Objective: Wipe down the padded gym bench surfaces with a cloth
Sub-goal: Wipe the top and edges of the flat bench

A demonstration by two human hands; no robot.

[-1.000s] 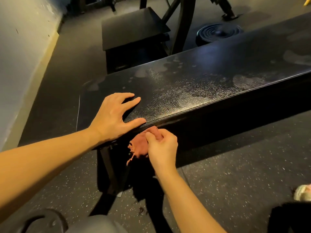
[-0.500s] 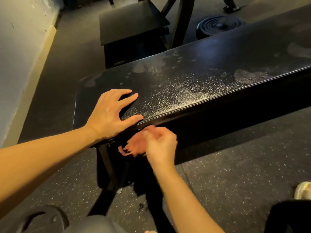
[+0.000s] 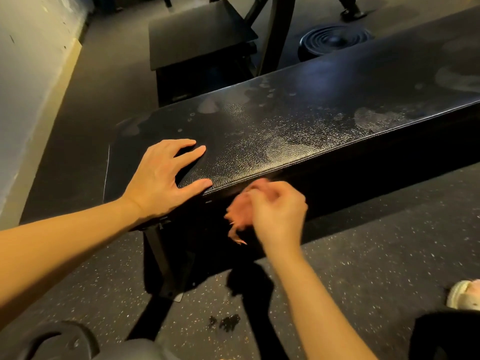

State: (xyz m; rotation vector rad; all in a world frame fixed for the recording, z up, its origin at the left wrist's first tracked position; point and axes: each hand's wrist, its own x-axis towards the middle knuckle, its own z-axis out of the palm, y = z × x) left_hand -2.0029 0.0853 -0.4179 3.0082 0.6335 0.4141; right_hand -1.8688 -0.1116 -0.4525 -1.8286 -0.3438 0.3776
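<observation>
Padded gym bench (image 3: 324, 120) runs from near left to far right. Black vinyl top carries pale smears and droplet marks.

Left hand (image 3: 162, 180) lies flat on the top at the near left end, fingers (image 3: 192, 154) straight and spread, thumb along the near seam.

Right hand (image 3: 279, 216) sits just below the near edge at the side face, fingers curled tight round a bunched reddish cloth (image 3: 240, 213). Both are motion-blurred. A frayed cloth end hangs below the hand. Whether the cloth touches the side face: cannot tell.

Bench leg (image 3: 166, 266) stands on the speckled rubber floor (image 3: 376, 255). Weight plate (image 3: 335, 38) lies on the floor beyond the far edge.
</observation>
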